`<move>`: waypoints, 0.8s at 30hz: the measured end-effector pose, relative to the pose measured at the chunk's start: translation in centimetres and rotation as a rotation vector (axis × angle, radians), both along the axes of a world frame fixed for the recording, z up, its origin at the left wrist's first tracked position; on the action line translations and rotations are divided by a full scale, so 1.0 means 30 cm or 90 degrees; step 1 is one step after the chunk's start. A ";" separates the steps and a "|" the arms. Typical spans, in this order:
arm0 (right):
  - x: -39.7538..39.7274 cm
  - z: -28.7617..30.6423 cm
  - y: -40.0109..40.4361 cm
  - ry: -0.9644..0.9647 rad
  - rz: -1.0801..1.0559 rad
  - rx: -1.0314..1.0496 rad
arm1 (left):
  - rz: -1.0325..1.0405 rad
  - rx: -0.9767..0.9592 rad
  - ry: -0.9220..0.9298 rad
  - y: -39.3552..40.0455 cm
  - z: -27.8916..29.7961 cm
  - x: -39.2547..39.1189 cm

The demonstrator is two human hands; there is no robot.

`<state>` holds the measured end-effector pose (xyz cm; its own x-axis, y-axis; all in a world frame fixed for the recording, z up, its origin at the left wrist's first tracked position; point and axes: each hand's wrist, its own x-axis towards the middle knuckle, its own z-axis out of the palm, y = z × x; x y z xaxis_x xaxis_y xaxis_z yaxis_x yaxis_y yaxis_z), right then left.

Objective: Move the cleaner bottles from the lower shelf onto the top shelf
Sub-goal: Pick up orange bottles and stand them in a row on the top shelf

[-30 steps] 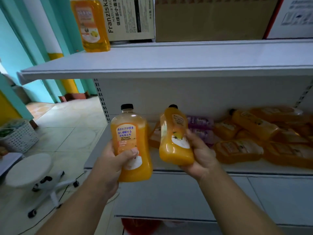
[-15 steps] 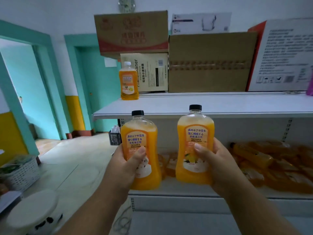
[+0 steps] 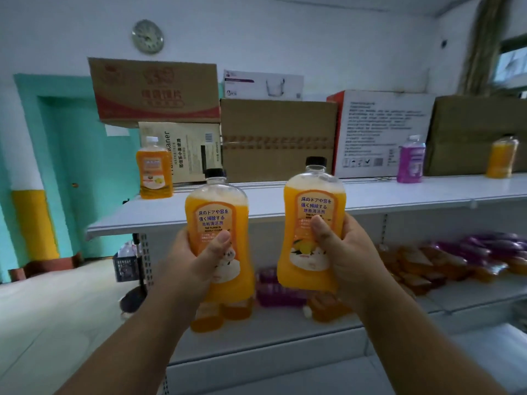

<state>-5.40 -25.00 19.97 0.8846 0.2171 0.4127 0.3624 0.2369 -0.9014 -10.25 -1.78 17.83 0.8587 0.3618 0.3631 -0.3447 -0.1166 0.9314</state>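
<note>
My left hand (image 3: pixel 196 263) grips an upright orange cleaner bottle (image 3: pixel 216 212) with a black cap. My right hand (image 3: pixel 345 255) grips a second orange cleaner bottle (image 3: pixel 313 201), also upright, slightly higher. Both are held in front of the top shelf (image 3: pixel 399 195), about level with its front edge. On that shelf stand an orange bottle (image 3: pixel 154 169) at the left, a purple bottle (image 3: pixel 411 159) and another orange bottle (image 3: pixel 502 158) at the right. The lower shelf (image 3: pixel 285 334) holds several orange and purple bottles (image 3: pixel 422 266), mostly lying down.
Cardboard boxes (image 3: pixel 276 138) and a white printed box (image 3: pixel 382 132) line the back of the top shelf, leaving its front strip bare. A teal doorway (image 3: pixel 71 166) and tiled floor lie to the left. A clock (image 3: pixel 147 37) hangs on the wall.
Both hands have lifted their bottles from lower-shelf height up to the top shelf's front edge. The right bottle went from tilted to upright. My view has tilted upward.
</note>
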 end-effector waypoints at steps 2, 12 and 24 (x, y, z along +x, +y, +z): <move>0.019 0.029 -0.123 -0.008 -0.049 -0.036 | -0.028 0.009 -0.002 -0.097 0.013 0.053; 0.155 0.146 -0.884 -0.067 -0.242 -0.054 | -0.169 0.043 -0.019 -0.816 0.095 0.423; 0.493 0.251 -1.578 -0.112 -0.338 0.018 | -0.292 0.062 -0.036 -1.656 0.266 0.961</move>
<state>9.39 -72.33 27.51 0.7866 -0.2526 0.5635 0.5831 0.0034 -0.8124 18.59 -51.48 25.80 0.8996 -0.0888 0.4276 -0.4312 -0.0256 0.9019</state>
